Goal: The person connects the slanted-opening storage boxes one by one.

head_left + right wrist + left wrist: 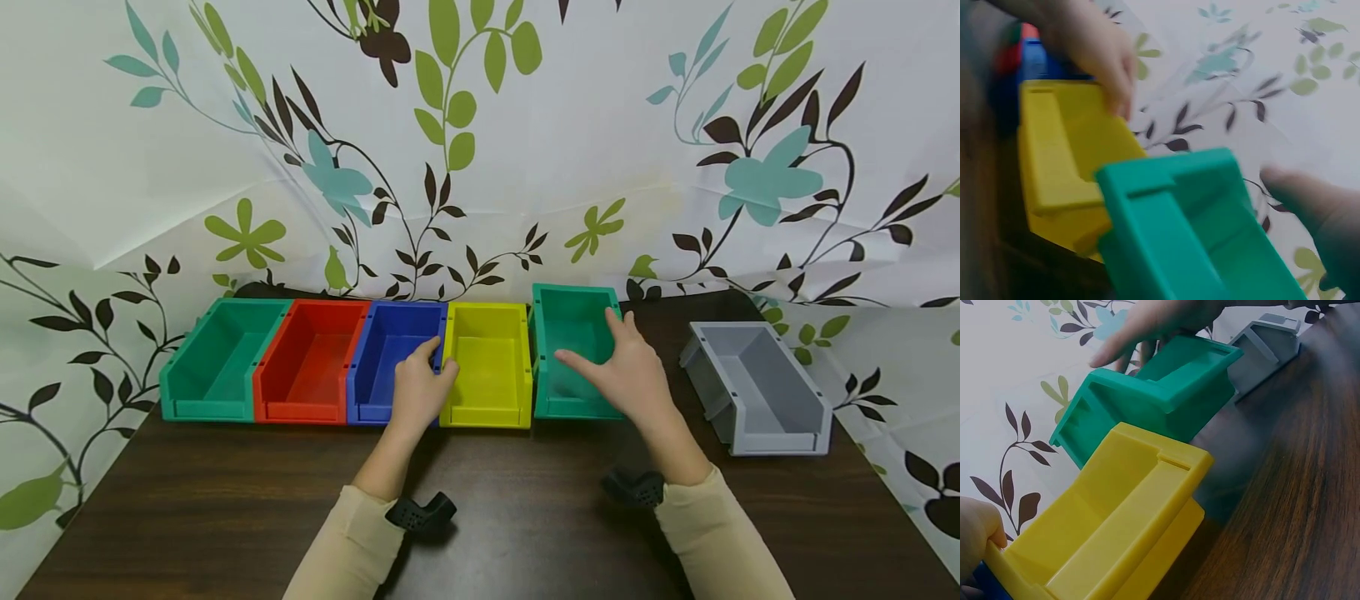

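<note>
My left hand [422,385] is at the seam between the blue bin [375,412] and the yellow bin [487,417]. Its curled fingers and thumb pinch the yellow bin's left wall, as the left wrist view shows at the rim. My right hand [632,367] hovers over the right side of a green bin [573,408], thumb and fingers spread apart. In the right wrist view the thumb [1300,194] stands off the green bin's rim. The green bin sits just right of the yellow one, slightly farther back, with a narrow gap between them.
A red bin [303,412] and another green bin [210,410] continue the row on the left. Apart at the right stands a grey bin [780,442], turned at an angle. The dark wooden table [517,517] meets a leaf-patterned cloth [570,150] behind the bins.
</note>
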The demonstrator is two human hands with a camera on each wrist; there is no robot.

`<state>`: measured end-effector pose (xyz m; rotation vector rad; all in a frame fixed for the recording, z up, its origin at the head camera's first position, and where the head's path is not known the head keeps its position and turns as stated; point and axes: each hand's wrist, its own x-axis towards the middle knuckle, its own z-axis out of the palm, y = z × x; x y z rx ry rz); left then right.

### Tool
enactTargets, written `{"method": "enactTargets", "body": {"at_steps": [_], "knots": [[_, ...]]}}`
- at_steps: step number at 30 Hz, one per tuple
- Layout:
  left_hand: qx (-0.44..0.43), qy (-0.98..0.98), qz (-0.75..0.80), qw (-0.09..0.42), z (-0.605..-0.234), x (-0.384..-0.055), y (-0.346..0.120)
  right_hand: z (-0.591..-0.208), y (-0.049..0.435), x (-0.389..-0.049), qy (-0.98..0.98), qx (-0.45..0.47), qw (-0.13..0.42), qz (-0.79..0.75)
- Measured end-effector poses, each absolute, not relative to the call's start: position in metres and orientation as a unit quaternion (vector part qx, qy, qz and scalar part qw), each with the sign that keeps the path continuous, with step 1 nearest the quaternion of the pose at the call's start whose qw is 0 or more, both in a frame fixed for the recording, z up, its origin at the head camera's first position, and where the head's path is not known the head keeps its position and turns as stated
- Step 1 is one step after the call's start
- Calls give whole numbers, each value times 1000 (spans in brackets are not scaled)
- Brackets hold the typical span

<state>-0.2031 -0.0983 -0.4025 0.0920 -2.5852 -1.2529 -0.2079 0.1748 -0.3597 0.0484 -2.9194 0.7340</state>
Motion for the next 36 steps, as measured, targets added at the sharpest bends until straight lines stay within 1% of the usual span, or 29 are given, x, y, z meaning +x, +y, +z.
{"method": "enactTargets", "body": {"at_steps": [5,7,9,12,15,18,24,31,36], "knots": [[30,-891,-434,128,-403,-203,-98,-363,162,-204,-979,22,84,183],[28,-891,-433,130,-403,-203,-99,-365,161,-202,-980,41,96,167],[26,-891,-434,133,-403,-203,-99,-366,160,-201,-980,76,105,152],[23,-891,-433,136,-402,-203,-99,-368,157,-200,-970,156,112,150],[23,-890,-433,138,-403,-203,-99,-370,152,-198,-951,234,98,176],[24,-890,-434,137,-403,-203,-99,-371,148,-196,-935,278,90,200],[27,-891,-435,126,-405,-205,-99,-374,147,-194,-928,304,112,186],[27,-892,-433,125,-404,-204,-99,-377,147,-193,-921,317,135,181],[27,-893,-428,132,-405,-204,-98,-377,146,-193,-921,318,137,179]]}}
